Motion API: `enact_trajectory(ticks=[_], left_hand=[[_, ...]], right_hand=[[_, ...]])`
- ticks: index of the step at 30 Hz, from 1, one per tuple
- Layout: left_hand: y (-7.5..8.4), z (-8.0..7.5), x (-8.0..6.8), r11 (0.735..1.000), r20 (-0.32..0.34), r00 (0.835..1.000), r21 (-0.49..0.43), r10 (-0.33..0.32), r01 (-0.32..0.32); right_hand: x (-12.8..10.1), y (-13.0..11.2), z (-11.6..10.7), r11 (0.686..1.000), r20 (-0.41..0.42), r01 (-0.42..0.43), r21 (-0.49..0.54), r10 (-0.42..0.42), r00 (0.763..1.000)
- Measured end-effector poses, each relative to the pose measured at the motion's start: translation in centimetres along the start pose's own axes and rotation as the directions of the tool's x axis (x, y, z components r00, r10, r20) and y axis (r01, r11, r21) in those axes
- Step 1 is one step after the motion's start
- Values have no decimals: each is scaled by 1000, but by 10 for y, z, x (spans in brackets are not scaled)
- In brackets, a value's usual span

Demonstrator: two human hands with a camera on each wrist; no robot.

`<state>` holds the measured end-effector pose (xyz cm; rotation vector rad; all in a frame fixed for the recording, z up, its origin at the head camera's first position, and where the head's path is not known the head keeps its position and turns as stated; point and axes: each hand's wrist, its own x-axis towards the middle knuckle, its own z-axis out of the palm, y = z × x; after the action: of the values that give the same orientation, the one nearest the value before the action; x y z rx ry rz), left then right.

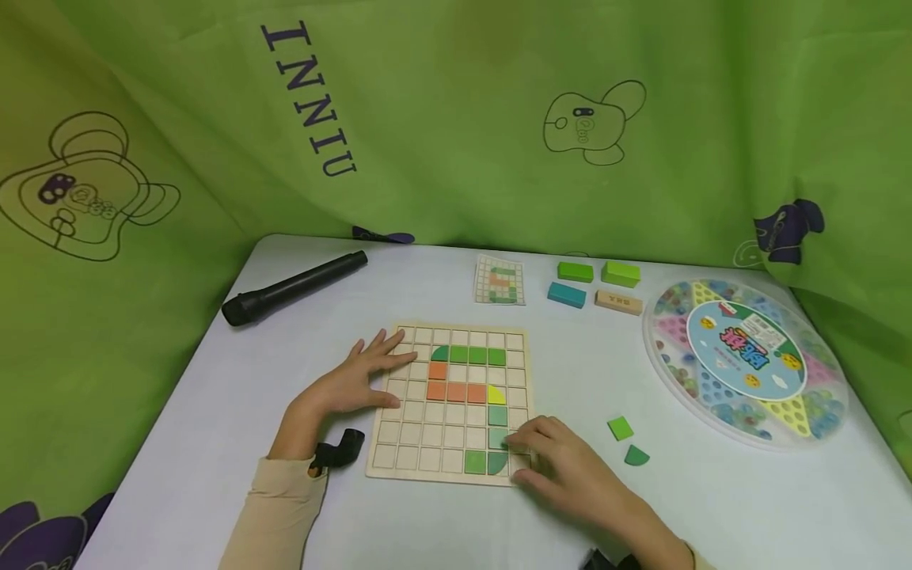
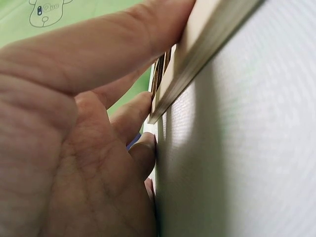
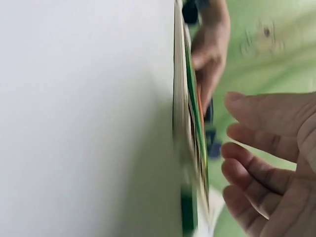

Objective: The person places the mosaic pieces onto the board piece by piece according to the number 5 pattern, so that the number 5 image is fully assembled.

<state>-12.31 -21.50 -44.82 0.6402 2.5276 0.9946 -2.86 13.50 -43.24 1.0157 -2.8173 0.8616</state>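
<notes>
Head view high over the table (image 1: 214,412); both wrist views close, edge-on to the shared grid board (image 1: 399,467).

Head view looks evenly lit to me, soft and bright, only faint shadows under both hands; the table (image 1: 214,412) edges bow slightly from wide-angle distortion. My left wrist view is too close, skin soft-focused, with a dark shadow beside the wooden board (image 2: 197,54). My right wrist view is motion-blurred and washed out on the white side.
</notes>
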Motion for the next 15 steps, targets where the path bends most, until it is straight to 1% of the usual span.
enact_trajectory(ticks=[3, 6, 7, 9, 10, 13, 15], left_hand=[[0, -1, 0, 1000, -5, 1000, 6, 10, -10], [1, -2, 0, 1000, -8, 1000, 5, 6, -6], [1, -2, 0, 1000, -9, 1000, 3, 6, -6], [2, -2, -1, 1000, -7, 1000, -3, 1, -1], [2, -1, -1, 1000, -5, 1000, -5, -5, 5], [2, 0, 0, 1000, 0, 1000, -3, -6, 6], [3, 0, 0, 1000, 0, 1000, -1, -5, 5]], right_hand=[[-14, 13, -10, 998, -9, -68, -19, 68, 998], [-24, 22, -16, 990, 45, -140, -30, 142, 989], [-26, 24, -17, 988, 65, -152, -35, 154, 986], [-27, 26, -19, 985, 99, -162, -54, 167, 981], [-26, 26, -19, 985, 102, -163, -64, 169, 980], [-23, 22, -19, 982, 82, -156, -102, 165, 983], [-19, 17, -17, 985, 52, -127, -117, 134, 990]])
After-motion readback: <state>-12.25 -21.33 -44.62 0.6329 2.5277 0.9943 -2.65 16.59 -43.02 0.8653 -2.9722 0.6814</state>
